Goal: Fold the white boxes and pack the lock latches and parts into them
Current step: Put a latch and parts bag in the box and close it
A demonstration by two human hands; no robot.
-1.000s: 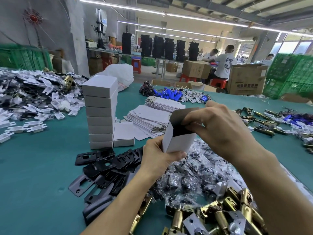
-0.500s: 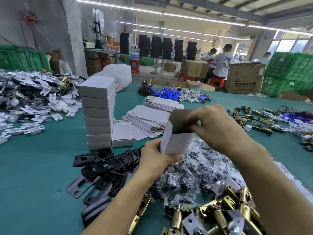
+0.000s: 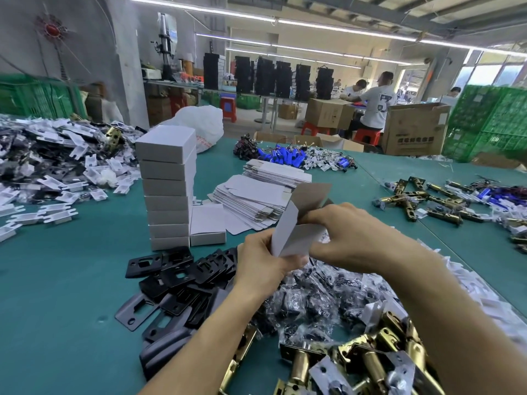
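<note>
**Head view: white box half-formed between two hands**

At centre, the white box [image 3: 296,238] is held above the worktop [image 3: 57,295]. The left hand [image 3: 262,266] grips its lower corner and the right hand [image 3: 350,238] pinches the open top flaps. I'd judge it thin card: light, easily creased, best held along the folds. Its contents are hidden. Closed boxes [image 3: 168,189] stack at ten o'clock, and brass latches [image 3: 356,363] heap at five.

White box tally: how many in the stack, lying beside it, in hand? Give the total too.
Boxes in the stack: 7
Box beside the stack: 1
Half-folded box gripped by left hand and right hand: 1
Total: 9
</note>
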